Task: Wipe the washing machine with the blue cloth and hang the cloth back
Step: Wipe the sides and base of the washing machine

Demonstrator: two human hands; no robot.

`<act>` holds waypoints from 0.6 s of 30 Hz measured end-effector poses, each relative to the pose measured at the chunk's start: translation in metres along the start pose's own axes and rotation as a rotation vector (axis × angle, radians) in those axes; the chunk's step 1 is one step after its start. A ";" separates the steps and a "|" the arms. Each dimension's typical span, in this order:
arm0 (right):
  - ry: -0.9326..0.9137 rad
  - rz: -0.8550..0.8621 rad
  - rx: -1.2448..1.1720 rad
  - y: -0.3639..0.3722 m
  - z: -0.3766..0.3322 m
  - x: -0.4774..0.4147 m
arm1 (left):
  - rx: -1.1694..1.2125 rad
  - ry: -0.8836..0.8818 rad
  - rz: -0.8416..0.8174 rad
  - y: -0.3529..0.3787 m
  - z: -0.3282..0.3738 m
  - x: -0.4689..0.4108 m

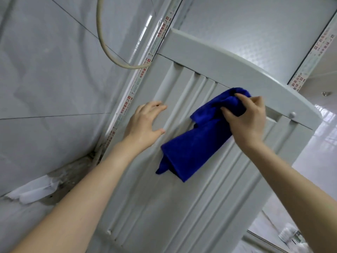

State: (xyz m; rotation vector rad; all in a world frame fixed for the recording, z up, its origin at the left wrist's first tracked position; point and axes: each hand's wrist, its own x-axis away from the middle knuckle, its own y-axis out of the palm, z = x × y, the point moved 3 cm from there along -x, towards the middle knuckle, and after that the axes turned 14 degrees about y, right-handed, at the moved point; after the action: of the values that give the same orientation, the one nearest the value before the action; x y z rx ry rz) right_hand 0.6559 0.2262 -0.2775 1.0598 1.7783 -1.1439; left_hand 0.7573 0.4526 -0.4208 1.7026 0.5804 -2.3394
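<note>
The washing machine (182, 207) shows its grey ribbed side panel across the middle of the head view, with a paler top rim (228, 64) running from upper middle to the right. My right hand (246, 121) grips the bunched top of the blue cloth (193, 147) just below that rim. The rest of the cloth hangs down against the ribbed panel. My left hand (144, 125) lies flat on the panel to the left of the cloth, fingers spread and straight, holding nothing.
A grey tiled wall (45, 79) fills the left side. A beige hose (109, 50) loops down from the top. A white frame strip with red printed labels (140, 77) runs beside the machine. Glossy white tiles (324, 161) lie at the right; white debris (32, 192) sits in the corner.
</note>
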 end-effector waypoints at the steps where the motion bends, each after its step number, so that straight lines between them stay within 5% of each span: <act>1: 0.020 0.022 -0.001 -0.007 0.002 -0.006 | -0.015 -0.053 -0.004 0.000 -0.008 0.004; 5: 0.013 -0.016 -0.020 0.000 0.022 0.036 | 0.000 -0.214 -0.035 0.007 -0.035 0.022; 10: 0.000 -0.221 0.035 0.037 0.064 0.155 | -0.041 0.002 -0.099 0.031 -0.025 0.031; 18: 0.302 0.068 -0.224 0.052 0.080 0.197 | -0.071 0.257 -0.014 0.063 -0.003 0.040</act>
State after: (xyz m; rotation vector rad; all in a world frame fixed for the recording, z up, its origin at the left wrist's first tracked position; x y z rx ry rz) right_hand 0.6427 0.2119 -0.4957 1.1926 2.0311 -0.7515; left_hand 0.7710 0.4001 -0.4720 1.9866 0.7105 -2.0955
